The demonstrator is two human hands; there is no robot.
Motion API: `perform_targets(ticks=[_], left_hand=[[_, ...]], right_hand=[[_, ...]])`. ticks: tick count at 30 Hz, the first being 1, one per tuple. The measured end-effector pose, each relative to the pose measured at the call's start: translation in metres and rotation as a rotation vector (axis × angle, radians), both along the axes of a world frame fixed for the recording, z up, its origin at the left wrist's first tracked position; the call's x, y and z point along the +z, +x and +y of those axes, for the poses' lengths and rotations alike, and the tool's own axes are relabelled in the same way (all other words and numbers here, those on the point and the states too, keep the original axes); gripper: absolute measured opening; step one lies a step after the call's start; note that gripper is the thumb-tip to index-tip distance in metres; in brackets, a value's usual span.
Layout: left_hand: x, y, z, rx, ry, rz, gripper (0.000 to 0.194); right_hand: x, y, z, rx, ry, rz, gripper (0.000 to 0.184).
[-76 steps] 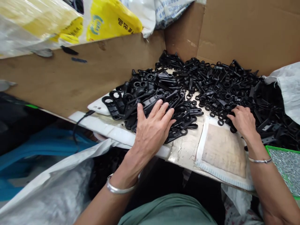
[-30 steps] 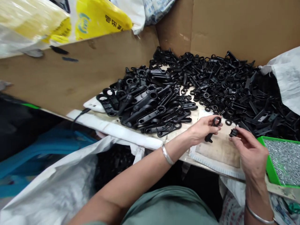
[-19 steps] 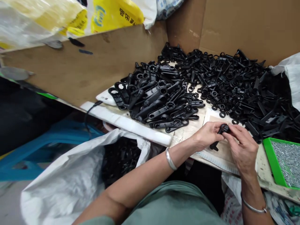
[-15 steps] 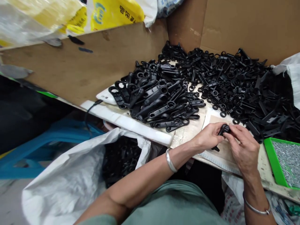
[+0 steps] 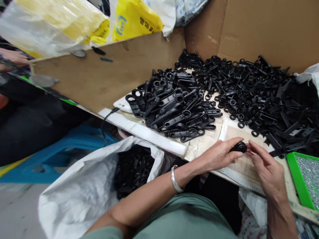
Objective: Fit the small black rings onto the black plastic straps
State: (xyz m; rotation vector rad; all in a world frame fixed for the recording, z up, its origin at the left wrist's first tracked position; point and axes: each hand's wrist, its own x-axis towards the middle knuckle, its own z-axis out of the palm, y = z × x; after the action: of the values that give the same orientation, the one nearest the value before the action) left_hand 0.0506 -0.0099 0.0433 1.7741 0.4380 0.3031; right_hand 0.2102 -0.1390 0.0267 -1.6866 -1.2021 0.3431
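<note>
Small assembly workshop, bench walled with cardboard (image 5: 107,83), heaped black plastic parts (image 5: 224,93), green tray of screws (image 5: 305,179), woven sack (image 5: 82,192) of finished pieces

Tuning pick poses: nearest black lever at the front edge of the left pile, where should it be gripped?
Probably mid-shaft on the black lever, from above. It lies flat on the table, its front side clear, with other levers behind. The shaft is narrower than its ringed ends.
</note>
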Motion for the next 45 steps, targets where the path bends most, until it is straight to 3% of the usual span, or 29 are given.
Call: perform_targets(ticks=[5, 9, 11, 13, 16, 19, 23, 26, 30, 34, 36, 38, 39, 42, 43, 45], left_hand=[[0.003, -0.006, -0.006, -0.072, -0.092, 0.003, 0.055], [0.004, -0.015, -0.001, 0.017, 0.063, 0.093, 0.053], [0.009, -0.026, 0.003, 0.061, 0.276, 0.127, 0.052], [0.013, -0.040, 0.008, 0.145, 0.599, 0.152, 0.050], [0.012, -0.062, 0.020, 0.373, 1.108, 0.146, 0.052], [0.002, -0.079, 0.032, 0.567, 1.365, 0.195, 0.053], [-0.011, -0.088, 0.041, 0.601, 1.372, 0.335, 0.053], [-0.014, -0.088, 0.041, 0.603, 1.365, 0.360, 0.047], [-0.016, -0.088, 0.040, 0.628, 1.377, 0.352, 0.040], [-0.020, -0.089, 0.041, 0.618, 1.398, 0.299, 0.038], [-0.021, -0.088, 0.040, 0.603, 1.396, 0.257, 0.037], [-0.019, -0.086, 0.037, 0.595, 1.379, 0.193, 0.037], [-0.017, -0.083, 0.033, 0.586, 1.366, 0.140, 0.037], [-0.008, -0.069, 0.019, 0.486, 1.216, -0.082, 0.041], [-0.005, -0.063, 0.013, 0.433, 1.084, -0.139, 0.043], [-0.004, -0.049, 0.003, 0.272, 0.662, -0.154, 0.042]], right_hand=[[-0.013, -0.011, 0.009, 0.152, -0.159, 0.286, 0.038], [-0.007, -0.023, 0.026, 0.193, -0.202, 0.260, 0.036], [0.002, -0.020, 0.039, 0.273, -0.223, 0.144, 0.032], [0.014, -0.008, 0.056, 0.314, -0.246, 0.002, 0.030], [0.027, 0.020, 0.092, 0.189, -0.232, -0.318, 0.031], [0.033, 0.050, 0.137, 0.037, -0.186, -0.573, 0.030], [0.034, 0.074, 0.198, -0.036, -0.138, -0.851, 0.031], [0.032, 0.081, 0.237, -0.038, -0.194, -1.027, 0.027], [0.031, 0.086, 0.263, -0.037, -0.276, -1.042, 0.021], [0.045, 0.094, 0.245, -0.093, -0.064, -0.898, 0.016], [0.058, 0.098, 0.218, -0.117, 0.001, -0.837, 0.020], [0.070, 0.096, 0.181, -0.060, -0.033, -0.778, 0.024], [0.074, 0.092, 0.161, 0.034, -0.074, -0.714, 0.024], [0.076, 0.065, 0.103, 0.519, -0.290, -0.559, 0.023], [0.074, 0.054, 0.087, 0.653, -0.342, -0.508, 0.023], [0.067, 0.034, 0.063, 0.785, -0.395, -0.405, 0.023]])
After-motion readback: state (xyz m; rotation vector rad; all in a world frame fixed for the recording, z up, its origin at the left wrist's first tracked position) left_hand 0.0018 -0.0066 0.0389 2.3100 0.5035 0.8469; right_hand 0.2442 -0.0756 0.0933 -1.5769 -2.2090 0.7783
